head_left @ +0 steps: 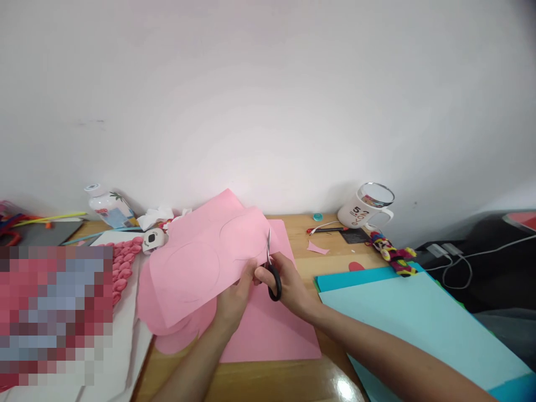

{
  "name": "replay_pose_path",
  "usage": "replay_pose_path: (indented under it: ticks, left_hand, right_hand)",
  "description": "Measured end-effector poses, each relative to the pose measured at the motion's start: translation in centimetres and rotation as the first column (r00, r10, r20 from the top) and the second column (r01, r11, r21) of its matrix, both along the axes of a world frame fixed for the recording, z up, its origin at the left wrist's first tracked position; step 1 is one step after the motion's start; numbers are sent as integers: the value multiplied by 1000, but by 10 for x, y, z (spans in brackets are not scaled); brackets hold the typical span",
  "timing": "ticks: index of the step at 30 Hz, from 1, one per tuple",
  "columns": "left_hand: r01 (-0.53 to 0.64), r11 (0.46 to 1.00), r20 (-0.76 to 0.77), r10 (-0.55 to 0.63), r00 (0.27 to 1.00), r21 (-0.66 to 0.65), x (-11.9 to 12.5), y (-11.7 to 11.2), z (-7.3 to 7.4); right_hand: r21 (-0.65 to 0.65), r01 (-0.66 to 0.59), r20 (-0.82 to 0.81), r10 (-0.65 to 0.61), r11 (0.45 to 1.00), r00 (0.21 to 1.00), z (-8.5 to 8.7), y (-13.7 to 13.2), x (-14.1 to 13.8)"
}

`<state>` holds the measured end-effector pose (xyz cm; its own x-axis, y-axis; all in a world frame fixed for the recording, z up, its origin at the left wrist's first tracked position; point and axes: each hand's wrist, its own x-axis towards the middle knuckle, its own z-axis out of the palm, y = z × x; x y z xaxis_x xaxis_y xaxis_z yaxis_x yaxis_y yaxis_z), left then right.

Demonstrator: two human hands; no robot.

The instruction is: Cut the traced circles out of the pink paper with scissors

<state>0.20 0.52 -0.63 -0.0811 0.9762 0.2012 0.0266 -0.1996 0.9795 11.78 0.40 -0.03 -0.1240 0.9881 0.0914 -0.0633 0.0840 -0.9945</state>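
Note:
My left hand grips the lower right edge of a pink paper sheet marked with drawn round outlines; its fingers are partly hidden under the sheet. In my right hand is a pair of scissors with black handles. Their metal blades point up and lie at the sheet's right end, beside one curved outline. The two hands are close together, near touching. Cut round pink pieces lie beneath the sheet at its lower left. Below my hands rests another pink sheet on the wooden table.
Light blue sheets lie at the right, beside a small doll. A white mug stands against the wall near a pen and a pink scrap. At the left are a white bottle and pink braided material.

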Motion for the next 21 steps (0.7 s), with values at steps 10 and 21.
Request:
replay_pose_path:
  ticks: [10, 21]
  left_hand:
    - [-28, 997, -45, 25, 999, -71, 1, -1, -2]
    - [-74, 992, -35, 71, 997, -101, 3, -2, 4]
  right_hand:
    - [72, -9, 8, 8, 997, 1000, -21, 6, 4]
    - [43, 44, 14, -45, 998, 999, -11, -4, -6]
